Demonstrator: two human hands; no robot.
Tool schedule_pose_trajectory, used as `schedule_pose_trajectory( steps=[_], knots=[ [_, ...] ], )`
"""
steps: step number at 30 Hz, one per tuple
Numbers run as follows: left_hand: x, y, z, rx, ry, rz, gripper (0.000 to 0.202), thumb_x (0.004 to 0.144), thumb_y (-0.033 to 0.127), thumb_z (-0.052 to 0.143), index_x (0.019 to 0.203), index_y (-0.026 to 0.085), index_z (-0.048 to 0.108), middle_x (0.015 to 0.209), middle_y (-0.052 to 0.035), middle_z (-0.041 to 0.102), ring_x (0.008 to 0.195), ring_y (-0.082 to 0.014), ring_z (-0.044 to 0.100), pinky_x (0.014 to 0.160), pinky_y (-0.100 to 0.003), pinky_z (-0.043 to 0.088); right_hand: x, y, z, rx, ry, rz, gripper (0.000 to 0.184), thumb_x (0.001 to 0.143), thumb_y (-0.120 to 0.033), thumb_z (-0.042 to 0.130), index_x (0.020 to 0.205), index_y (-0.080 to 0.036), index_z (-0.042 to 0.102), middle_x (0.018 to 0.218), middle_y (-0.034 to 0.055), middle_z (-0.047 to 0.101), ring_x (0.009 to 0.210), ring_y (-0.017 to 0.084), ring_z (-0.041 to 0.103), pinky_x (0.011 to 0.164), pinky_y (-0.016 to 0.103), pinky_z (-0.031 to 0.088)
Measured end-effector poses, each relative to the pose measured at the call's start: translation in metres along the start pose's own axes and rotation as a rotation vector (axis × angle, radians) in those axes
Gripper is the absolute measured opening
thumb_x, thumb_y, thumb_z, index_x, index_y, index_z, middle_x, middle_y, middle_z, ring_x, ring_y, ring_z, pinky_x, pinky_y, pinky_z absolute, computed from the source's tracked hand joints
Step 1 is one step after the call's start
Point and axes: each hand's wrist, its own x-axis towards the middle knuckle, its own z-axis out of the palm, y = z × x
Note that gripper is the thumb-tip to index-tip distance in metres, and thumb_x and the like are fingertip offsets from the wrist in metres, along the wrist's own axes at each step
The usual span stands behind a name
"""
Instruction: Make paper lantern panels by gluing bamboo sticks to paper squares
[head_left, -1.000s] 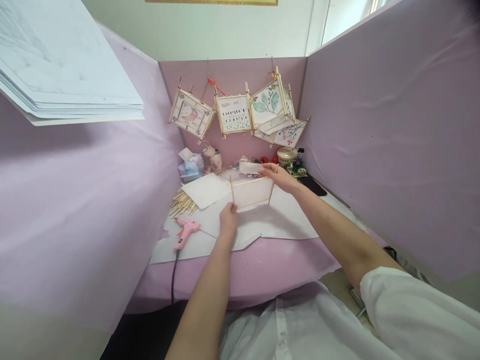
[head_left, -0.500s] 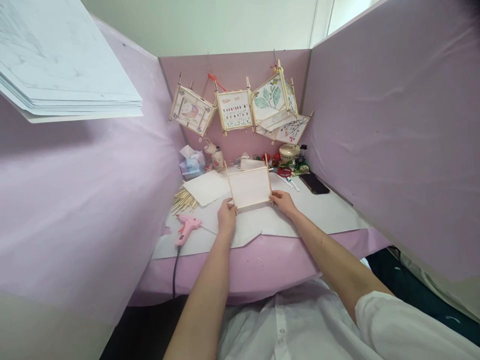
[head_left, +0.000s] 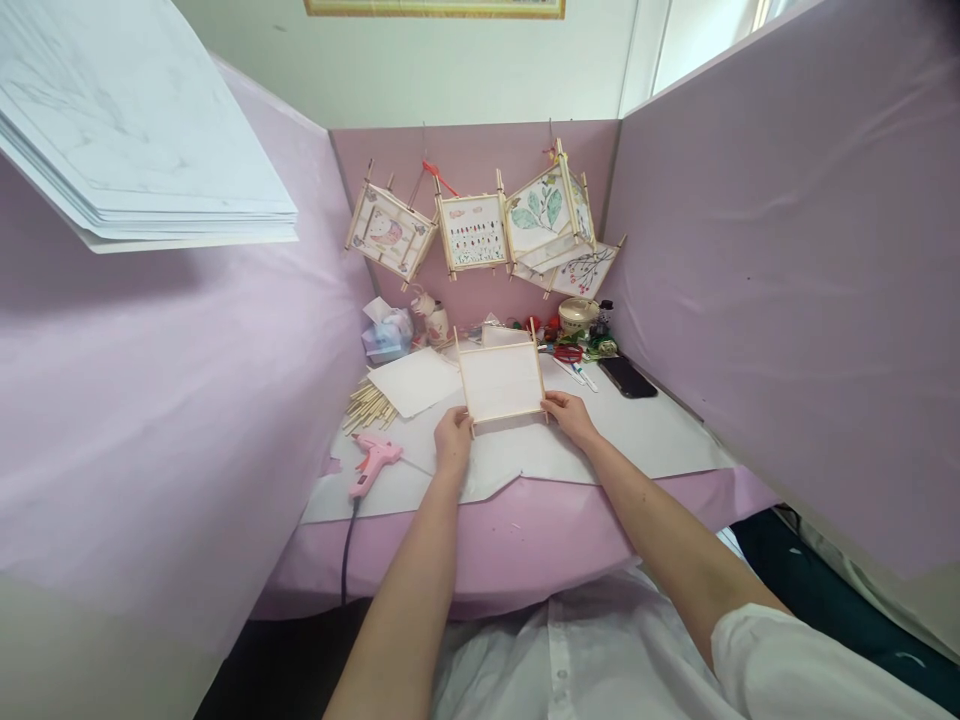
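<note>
A small wooden stick frame [head_left: 502, 382] with a blank white sheet in it is held between my hands, tilted up over the white paper [head_left: 540, 450] on the table. My left hand [head_left: 454, 440] pinches its lower left corner. At the lower right corner, the thumb and fingers of my right hand [head_left: 570, 415] close on the stick. Left of my left hand lies a pink hot glue gun [head_left: 373, 465] with a dark cord. Beyond it are a bundle of thin wooden sticks [head_left: 369, 405] and some white sheets [head_left: 415, 380].
Along the back stand a tissue pack [head_left: 388, 332], a bottle [head_left: 435, 322] and a round tin [head_left: 577, 316]. Red-handled scissors [head_left: 568, 353] and a black phone [head_left: 628, 377] lie at right. Several framed pictures [head_left: 472, 230] hang on the pink back wall. A stack of boards [head_left: 150, 150] juts in at upper left.
The camera view has tilted up slightly, so the scene sits lower and a gold-edged picture frame shows at the top. Both hands keep their hold on the stick frame.
</note>
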Motion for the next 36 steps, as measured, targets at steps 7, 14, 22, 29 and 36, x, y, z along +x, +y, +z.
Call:
schedule_pose_trajectory(
  steps=[7, 14, 22, 29, 36],
  knots=[
    [0.0011, -0.0007, -0.0018, -0.002, 0.015, 0.01, 0.036, 0.094, 0.036, 0.059, 0.124, 0.018, 0.057, 0.125, -0.0097, 0.06, 0.105, -0.0223, 0.062, 0.088, -0.044, 0.054, -0.003, -0.0041, 0.0013, -0.074, 0.019, -0.095, 0.03, 0.073, -0.04, 0.065, 0.092, -0.021, 0.076, 0.1, 0.0038, 0.077, 0.097, 0.023, 0.067, 0.091, 0.038, 0.051],
    [0.0003, 0.0021, -0.0013, 0.032, 0.09, 0.094, 0.02, 0.091, 0.021, 0.058, 0.11, 0.017, 0.064, 0.109, -0.0069, 0.069, 0.099, -0.0191, 0.065, 0.091, -0.037, 0.052, -0.0046, -0.0029, 0.0019, -0.161, 0.081, -0.185, 0.031, 0.077, -0.04, 0.059, 0.095, -0.02, 0.075, 0.102, 0.0065, 0.076, 0.097, 0.024, 0.067, 0.091, 0.038, 0.05],
    [-0.0067, 0.0071, -0.0023, 0.179, 0.102, 0.135, 0.02, 0.082, 0.013, 0.055, 0.096, 0.021, 0.067, 0.095, -0.0043, 0.075, 0.091, -0.0198, 0.068, 0.085, -0.031, 0.049, -0.0089, -0.003, 0.0026, -0.298, 0.102, -0.204, 0.022, 0.077, -0.036, 0.057, 0.082, -0.021, 0.073, 0.081, 0.0039, 0.074, 0.078, 0.021, 0.064, 0.082, 0.034, 0.048],
    [-0.0069, 0.007, -0.0034, 0.268, 0.091, 0.108, 0.024, 0.084, 0.014, 0.054, 0.104, 0.021, 0.064, 0.098, -0.0053, 0.075, 0.089, -0.019, 0.069, 0.083, -0.03, 0.049, -0.0081, -0.0028, 0.0014, -0.344, 0.074, -0.184, 0.024, 0.078, -0.035, 0.055, 0.082, -0.021, 0.073, 0.074, 0.0028, 0.072, 0.074, 0.02, 0.064, 0.077, 0.032, 0.047],
    [-0.0072, 0.0055, -0.0041, 0.308, 0.074, 0.083, 0.032, 0.089, 0.016, 0.058, 0.121, 0.021, 0.057, 0.103, -0.0059, 0.073, 0.097, -0.0179, 0.068, 0.09, -0.032, 0.049, -0.008, -0.0018, 0.0007, -0.352, 0.069, -0.175, 0.023, 0.079, -0.035, 0.055, 0.084, -0.022, 0.073, 0.075, 0.0023, 0.073, 0.075, 0.02, 0.064, 0.078, 0.031, 0.047]
  ],
)
